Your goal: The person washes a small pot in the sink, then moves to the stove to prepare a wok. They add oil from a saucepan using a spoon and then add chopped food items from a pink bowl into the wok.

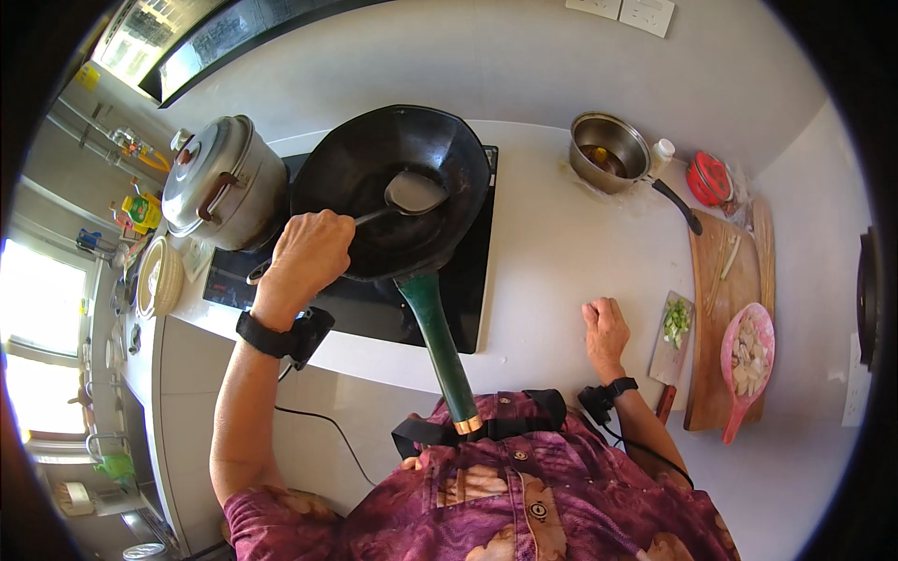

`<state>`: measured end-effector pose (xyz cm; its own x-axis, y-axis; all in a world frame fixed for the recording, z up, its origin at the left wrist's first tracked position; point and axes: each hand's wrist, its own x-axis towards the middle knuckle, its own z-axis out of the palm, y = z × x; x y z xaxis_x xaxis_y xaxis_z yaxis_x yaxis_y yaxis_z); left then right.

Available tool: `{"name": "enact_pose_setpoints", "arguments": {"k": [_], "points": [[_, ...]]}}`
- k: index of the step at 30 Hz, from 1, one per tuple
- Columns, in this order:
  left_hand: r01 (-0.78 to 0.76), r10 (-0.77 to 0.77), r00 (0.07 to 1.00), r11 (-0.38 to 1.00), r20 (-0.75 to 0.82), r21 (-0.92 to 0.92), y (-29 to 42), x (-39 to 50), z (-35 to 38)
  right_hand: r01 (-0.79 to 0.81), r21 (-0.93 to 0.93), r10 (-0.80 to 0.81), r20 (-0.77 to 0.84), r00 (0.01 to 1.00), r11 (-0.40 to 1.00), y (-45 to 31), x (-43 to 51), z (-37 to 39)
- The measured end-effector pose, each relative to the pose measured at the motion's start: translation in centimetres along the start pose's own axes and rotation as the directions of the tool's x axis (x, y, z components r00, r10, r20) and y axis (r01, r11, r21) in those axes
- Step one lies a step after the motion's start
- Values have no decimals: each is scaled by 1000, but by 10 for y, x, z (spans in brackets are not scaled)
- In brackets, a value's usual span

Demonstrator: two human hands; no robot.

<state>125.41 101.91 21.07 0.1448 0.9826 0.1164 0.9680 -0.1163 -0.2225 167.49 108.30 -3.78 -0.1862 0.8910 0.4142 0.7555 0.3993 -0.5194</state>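
Observation:
A black wok (449, 140) with a green handle stands on the black glass cooktop (463, 308), its handle pointing towards me. My left hand (312, 249) is closed around the handle of a metal spatula (415, 192), whose broad head lies over the inside of the wok. The bottom of the wok looks dark, with no food visible. My right hand (606, 332) rests on the white countertop (547, 280) with its fingers curled; I cannot tell whether anything is under them. To its right lies a cleaver (661, 361) with chopped green onion (676, 322) on the blade.
A lidded metal pot (259, 182) stands left of the wok. At the back right are a saucepan (610, 175) holding dark liquid, a white-capped bottle (661, 151) and a red container (707, 179). A pink strainer (726, 372) with sliced pale food lies on a wooden cutting board (705, 393).

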Motion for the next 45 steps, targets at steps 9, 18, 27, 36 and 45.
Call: {"name": "enact_pose_setpoints", "arguments": {"k": [9, 18, 27, 36, 45], "points": [[62, -62, 997, 998, 44, 11, 6, 1, 11, -33, -14, 33, 9, 999, 999, -1, -1, 0], [115, -115, 993, 992, 18, -59, 5, -1, 28, -63, -27, 64, 36, 997, 998, 2, -1, 2], [135, -110, 940, 989, 323, -56, -25, -51, -38, -76, 4, 76, 15, 997, 997, -2, -2, 2], [165, -153, 978, 983, 143, -79, -10, -27, -4, -53, -29, 53, 14, 998, 998, 2, -2, 4], [145, -140, 978, 989, 154, -20, 4, -16, 11, -59, -8, 60, 17, 998, 998, 1, -1, 3]]}}
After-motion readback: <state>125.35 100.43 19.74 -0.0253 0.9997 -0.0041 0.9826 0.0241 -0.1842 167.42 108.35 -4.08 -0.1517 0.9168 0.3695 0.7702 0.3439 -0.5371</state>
